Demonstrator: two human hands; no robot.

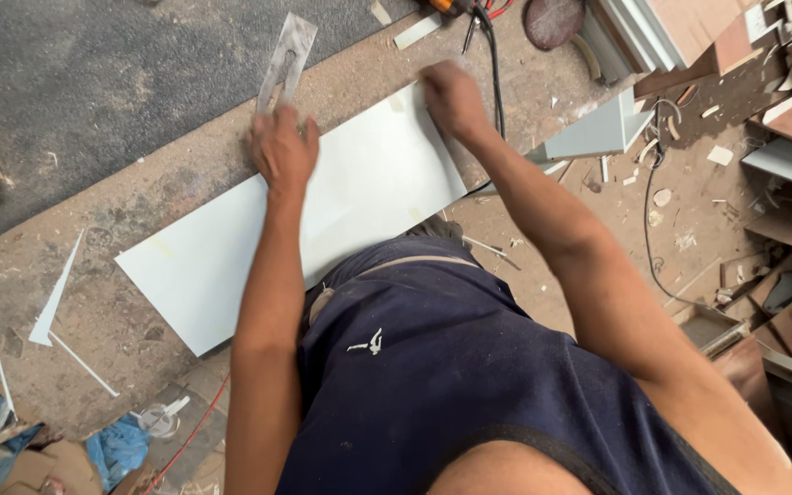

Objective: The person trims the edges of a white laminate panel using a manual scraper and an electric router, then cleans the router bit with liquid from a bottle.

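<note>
A long white laminate sheet [231,247] lies flat on a dusty brown work surface [112,206], running from lower left to upper right. My left hand [281,151] presses down near the sheet's far edge and holds a flat metal ruler [286,60] that sticks out beyond that edge. My right hand [451,96] rests on the sheet's upper right corner, fingers curled; whether it holds anything is hidden by blur. My dark blue clothing fills the lower middle of the view.
A thin white offcut strip [57,293] lies left of the sheet. Black cables [492,64] and an orange-handled tool [451,7] lie beyond the right hand. Wood scraps and boards [781,119] crowd the floor at right. Blue plastic litter [116,449] sits at bottom left.
</note>
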